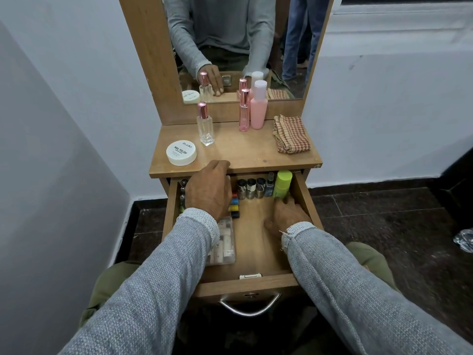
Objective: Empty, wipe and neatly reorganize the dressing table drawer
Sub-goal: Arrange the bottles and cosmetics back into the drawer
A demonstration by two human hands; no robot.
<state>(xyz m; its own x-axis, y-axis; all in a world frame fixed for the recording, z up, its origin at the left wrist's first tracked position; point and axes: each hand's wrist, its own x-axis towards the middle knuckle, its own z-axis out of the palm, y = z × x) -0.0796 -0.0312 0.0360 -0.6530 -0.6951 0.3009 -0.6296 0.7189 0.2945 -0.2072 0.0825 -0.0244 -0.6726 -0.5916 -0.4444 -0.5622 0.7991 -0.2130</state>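
The wooden drawer [305, 201] of the dressing table stands pulled out. Along its back stand several nail polish bottles [250, 188], a small blue spray bottle [269, 187] and a lime-green bottle [282, 184]. Small coloured caps [234, 206] lie left of centre, in front of them a clear plastic case [226, 242] with white items, and dark bottles [182, 192] line the left wall. My left hand [208, 192] hovers over the drawer's back left, fingertips resting on the tabletop's front edge. My right hand [286, 216], blurred, lies low in the drawer with fingers by the green bottle's base.
On the tabletop [245, 155] stand a white nail polish remover jar [181, 152], a clear perfume bottle [204, 125], a slim pink bottle [244, 111], a pink bottle with a white cap [259, 106] and a folded checked cloth [290, 134]. A mirror [238, 34] rises behind. White walls flank the table.
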